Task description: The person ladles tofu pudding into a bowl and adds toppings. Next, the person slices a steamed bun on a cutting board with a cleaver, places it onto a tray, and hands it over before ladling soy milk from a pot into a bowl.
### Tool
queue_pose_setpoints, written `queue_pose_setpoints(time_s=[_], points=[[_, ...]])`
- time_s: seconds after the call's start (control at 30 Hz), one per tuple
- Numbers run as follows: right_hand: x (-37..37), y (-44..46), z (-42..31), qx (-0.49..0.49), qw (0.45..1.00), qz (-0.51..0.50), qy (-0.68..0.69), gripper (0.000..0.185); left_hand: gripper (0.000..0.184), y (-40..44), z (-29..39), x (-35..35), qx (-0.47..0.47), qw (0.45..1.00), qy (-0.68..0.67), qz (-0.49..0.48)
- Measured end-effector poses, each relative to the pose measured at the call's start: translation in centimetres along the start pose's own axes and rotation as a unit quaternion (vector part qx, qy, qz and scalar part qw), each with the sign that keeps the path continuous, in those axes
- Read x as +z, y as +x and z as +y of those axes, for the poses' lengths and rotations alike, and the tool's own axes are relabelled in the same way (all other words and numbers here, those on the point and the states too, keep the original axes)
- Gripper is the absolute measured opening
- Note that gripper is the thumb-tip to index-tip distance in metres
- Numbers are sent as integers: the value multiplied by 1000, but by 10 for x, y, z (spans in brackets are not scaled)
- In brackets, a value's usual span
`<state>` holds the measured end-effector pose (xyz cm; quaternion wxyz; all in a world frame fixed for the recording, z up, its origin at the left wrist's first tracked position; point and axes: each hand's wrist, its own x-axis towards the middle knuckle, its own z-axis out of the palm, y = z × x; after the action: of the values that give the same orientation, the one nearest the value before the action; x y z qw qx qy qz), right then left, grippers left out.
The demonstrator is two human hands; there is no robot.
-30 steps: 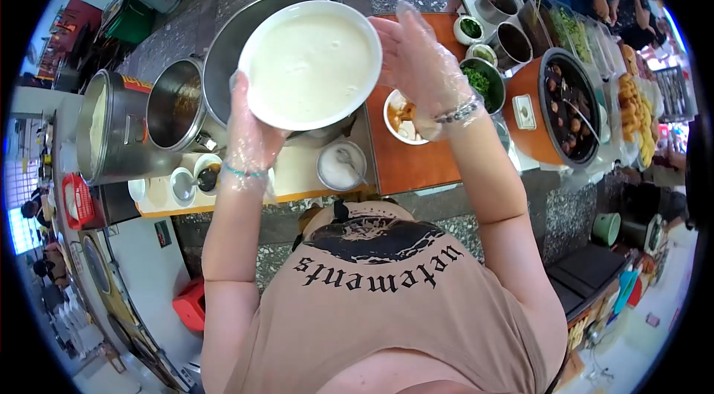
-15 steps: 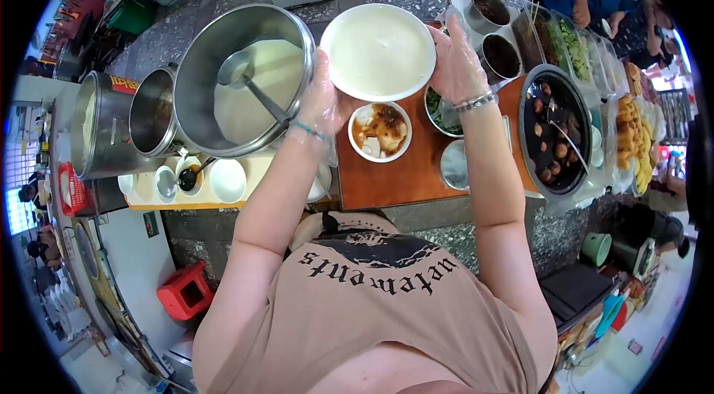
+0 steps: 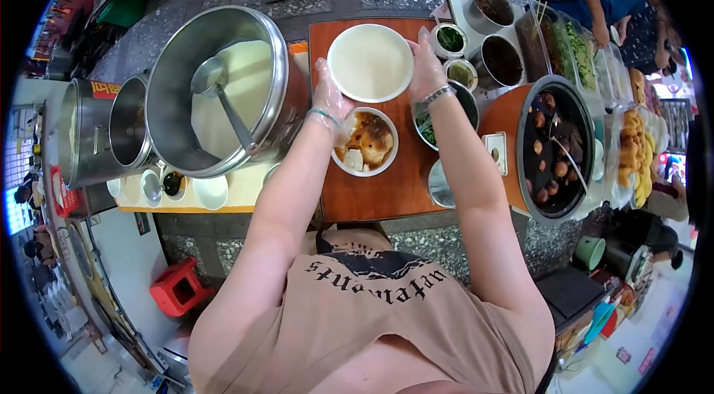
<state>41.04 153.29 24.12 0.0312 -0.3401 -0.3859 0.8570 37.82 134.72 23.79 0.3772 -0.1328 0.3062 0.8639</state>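
A white bowl of milky white liquid (image 3: 370,63) is between my hands at the far side of the orange-brown table. My left hand (image 3: 332,96), in a clear plastic glove, cups the bowl's left side. My right hand (image 3: 427,66), gloved likewise, holds the right side with fingers along the wall. Whether the bowl's base touches the table is hidden. Just nearer to me stands a smaller white bowl (image 3: 370,142) with white curd and brown sauce, close to my left wrist. A bowl of chopped greens (image 3: 425,129) sits partly under my right forearm.
A large steel pot (image 3: 280,89) with white liquid and a ladle (image 3: 230,111) stands left. On the right are a dark pot of eggs in broth (image 3: 537,171), steel containers (image 3: 500,59), and vegetable boxes (image 3: 579,55). People stand beyond. A red stool (image 3: 175,286) is lower left.
Both hands have lowered the bowl of white liquid toward the table, still gripping it. Small cups of greens beside my right hand have come into view. The camera view has shifted slightly.
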Motion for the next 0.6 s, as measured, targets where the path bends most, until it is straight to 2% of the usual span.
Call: queue_pose_setpoints(time_s=[0.2, 0.33, 0.47, 0.53, 0.6], points=[[-3, 24, 27, 18, 999, 12, 29, 67, 64, 52, -14, -48, 15, 998, -13, 63], [-6, 47, 45, 20, 998, 56, 17, 65, 57, 89, -26, -86, 38, 995, -32, 90], [3, 56, 54, 15, 996, 89, 16, 70, 53, 105, -28, -98, 47, 990, -45, 124], [-1, 67, 61, 31, 995, 86, 35, 71, 52, 105, -26, -94, 62, 980, -34, 185], [-1, 73, 65, 47, 994, 83, 53, 72, 52, 116, -29, -111, 62, 979, -35, 190]])
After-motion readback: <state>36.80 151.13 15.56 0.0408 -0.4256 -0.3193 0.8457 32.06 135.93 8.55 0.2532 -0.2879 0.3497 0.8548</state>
